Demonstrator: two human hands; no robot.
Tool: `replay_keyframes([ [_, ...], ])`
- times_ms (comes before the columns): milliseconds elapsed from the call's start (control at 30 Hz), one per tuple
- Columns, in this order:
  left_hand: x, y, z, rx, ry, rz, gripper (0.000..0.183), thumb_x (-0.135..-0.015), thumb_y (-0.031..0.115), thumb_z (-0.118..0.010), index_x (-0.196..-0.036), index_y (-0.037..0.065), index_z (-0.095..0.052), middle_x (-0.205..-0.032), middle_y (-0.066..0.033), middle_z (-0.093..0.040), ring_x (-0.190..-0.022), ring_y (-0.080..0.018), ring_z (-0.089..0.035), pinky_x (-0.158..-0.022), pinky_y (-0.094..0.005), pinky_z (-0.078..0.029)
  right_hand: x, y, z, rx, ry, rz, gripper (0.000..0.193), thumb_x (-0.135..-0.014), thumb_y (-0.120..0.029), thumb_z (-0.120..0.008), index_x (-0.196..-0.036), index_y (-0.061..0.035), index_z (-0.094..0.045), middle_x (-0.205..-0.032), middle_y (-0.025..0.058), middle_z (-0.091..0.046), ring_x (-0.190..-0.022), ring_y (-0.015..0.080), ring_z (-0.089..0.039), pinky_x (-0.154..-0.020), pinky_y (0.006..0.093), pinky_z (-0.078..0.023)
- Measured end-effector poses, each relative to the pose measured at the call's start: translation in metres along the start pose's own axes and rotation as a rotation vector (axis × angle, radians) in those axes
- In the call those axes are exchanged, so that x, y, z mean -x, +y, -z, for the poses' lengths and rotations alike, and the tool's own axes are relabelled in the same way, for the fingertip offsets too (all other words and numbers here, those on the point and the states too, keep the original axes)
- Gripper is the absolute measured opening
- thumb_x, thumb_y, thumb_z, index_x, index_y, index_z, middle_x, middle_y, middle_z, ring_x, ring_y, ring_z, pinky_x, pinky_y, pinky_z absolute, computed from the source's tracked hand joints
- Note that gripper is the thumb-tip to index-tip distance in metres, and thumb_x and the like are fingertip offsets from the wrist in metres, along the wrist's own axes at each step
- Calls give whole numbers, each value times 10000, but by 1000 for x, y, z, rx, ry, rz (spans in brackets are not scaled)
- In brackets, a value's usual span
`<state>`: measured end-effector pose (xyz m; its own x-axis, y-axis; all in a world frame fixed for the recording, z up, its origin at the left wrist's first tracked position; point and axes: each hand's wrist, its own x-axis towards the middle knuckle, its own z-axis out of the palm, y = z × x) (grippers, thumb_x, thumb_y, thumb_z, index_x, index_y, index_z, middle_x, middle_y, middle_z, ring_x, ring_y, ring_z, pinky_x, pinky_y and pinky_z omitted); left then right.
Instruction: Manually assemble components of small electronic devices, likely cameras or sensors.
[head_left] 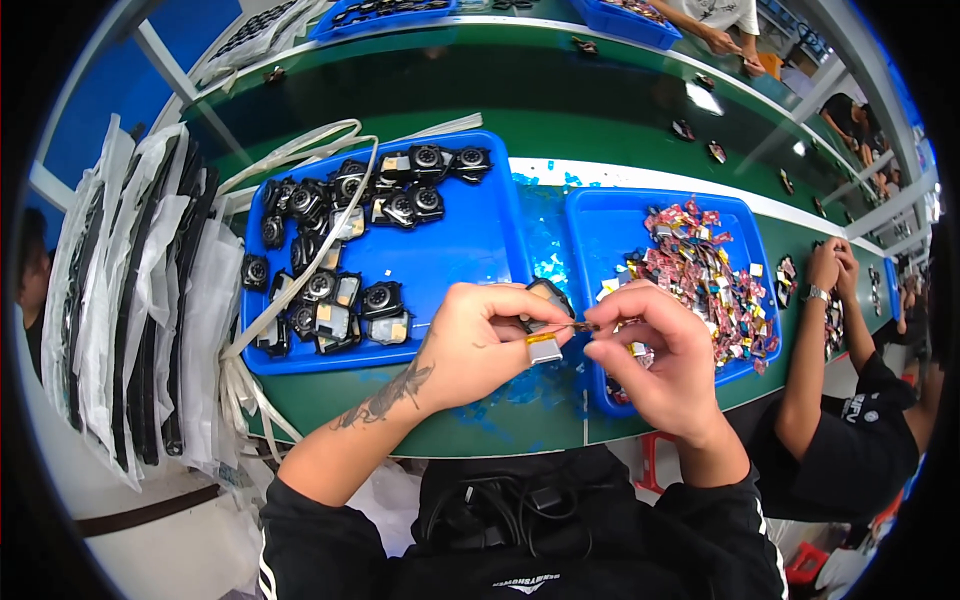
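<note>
My left hand (462, 348) is closed around a small black watch case (549, 294), part of which shows beyond the fingers. A little silver battery (544, 350) with yellow tape pokes out beneath the left fingertips. My right hand (660, 352) pinches at a tiny dark piece (583, 326) where the fingertips of both hands nearly meet; its kind is too small to tell. Both hands are above the table, between two blue trays. Several black watch cases (380, 298) lie in the left tray (450, 265). Small batteries with pink and yellow parts (705, 285) are heaped in the right tray (590, 235).
Beyond the trays runs a green conveyor belt (420, 85) carrying scattered small parts. Stacked trays in plastic wrap (140, 300) stand at left, with white straps (265, 335) looping over the left tray. A co-worker's arms (815, 320) are at the right. Blue scraps (545, 250) litter the table.
</note>
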<state>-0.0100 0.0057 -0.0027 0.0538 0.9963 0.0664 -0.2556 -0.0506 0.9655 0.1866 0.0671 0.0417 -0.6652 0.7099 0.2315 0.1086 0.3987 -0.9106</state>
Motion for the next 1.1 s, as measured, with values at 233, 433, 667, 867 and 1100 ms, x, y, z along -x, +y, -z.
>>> replay_keyframes([
  [233,-2,7,-6,80,-19,-11,304,-871,-96,-634,-1173,-57,-621,-1147,-139,-623,-1058,-198,-632,-921,-296,-529,-5,10,-7,-81,100,-55,309,-815,88,-678,-1072,4,-528,-923,81,-625,-812,138,-661,-683,232,-546],
  [433,0,5,-2,-100,-125,-60,443,-919,-94,-513,-1354,-14,-489,-1275,-117,-510,-1228,-194,-538,-1027,-310,-465,-11,9,-4,126,32,43,315,-816,76,-689,-1060,-14,-511,-886,64,-628,-793,131,-662,-650,248,-528],
  [667,-1,10,-8,-128,-97,-5,443,-937,-90,-487,-1369,9,-482,-1258,-118,-546,-1168,-176,-577,-988,-298,-492,-13,15,-8,51,63,-35,279,-836,74,-684,-1007,-20,-484,-878,59,-611,-779,94,-642,-677,205,-501],
  [867,-2,5,-8,-100,-63,-12,475,-936,-96,-475,-1395,24,-453,-1264,-126,-569,-1141,-174,-591,-960,-305,-512,-15,14,-12,203,92,1,292,-801,29,-723,-984,-16,-500,-845,87,-626,-751,178,-672,-626,269,-531],
  [1100,2,-8,-18,-30,89,-80,683,-924,-87,-490,-1513,81,-188,-1231,-178,-583,-1103,-170,-602,-946,-310,-516,-19,14,-18,293,138,80,335,-772,24,-716,-1048,-17,-530,-898,116,-605,-820,261,-631,-657,365,-525],
])
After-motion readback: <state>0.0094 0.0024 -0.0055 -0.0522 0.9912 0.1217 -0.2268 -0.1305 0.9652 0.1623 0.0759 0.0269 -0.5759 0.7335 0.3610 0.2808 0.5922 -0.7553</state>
